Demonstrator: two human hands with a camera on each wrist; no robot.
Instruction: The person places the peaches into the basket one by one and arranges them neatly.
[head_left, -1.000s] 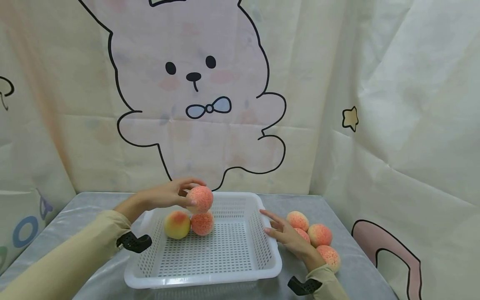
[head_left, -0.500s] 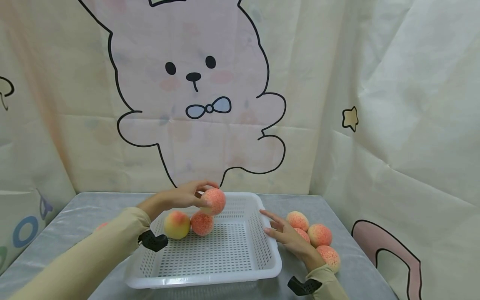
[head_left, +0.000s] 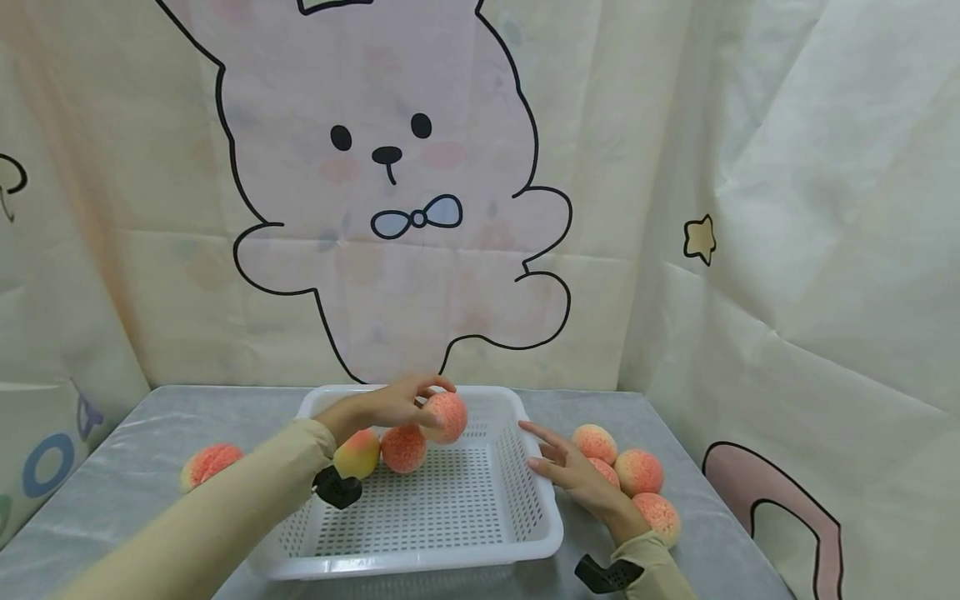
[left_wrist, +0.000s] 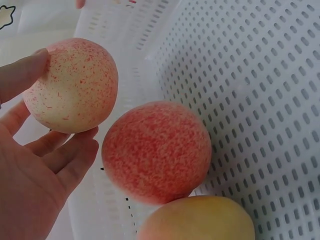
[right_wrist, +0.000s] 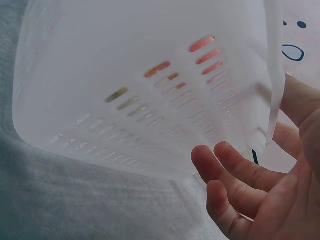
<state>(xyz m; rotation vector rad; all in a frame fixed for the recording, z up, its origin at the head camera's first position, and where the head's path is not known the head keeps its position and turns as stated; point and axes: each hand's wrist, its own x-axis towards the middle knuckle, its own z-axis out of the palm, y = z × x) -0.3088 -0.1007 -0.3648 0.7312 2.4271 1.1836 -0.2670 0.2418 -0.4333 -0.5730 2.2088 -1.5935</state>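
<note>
My left hand holds a speckled pink peach by its side, over the white plastic basket. In the left wrist view, the thumb lies on top of that peach with fingers beneath it. Below it in the basket sit a redder peach and a yellow peach with a red blush, side by side. At the basket's right rim, my right hand grips the edge. The right wrist view shows its fingers curled along the outer wall.
Several peaches lie bunched on the grey cloth-covered table, right of the basket and close to the right forearm. Another pink peach lies left of the basket, partly behind the left sleeve. A printed curtain hangs behind the table.
My left hand has moved right and slightly down with the peach, from above the redder one to its right. The peach on the left has come into sight. My right hand stays put.
</note>
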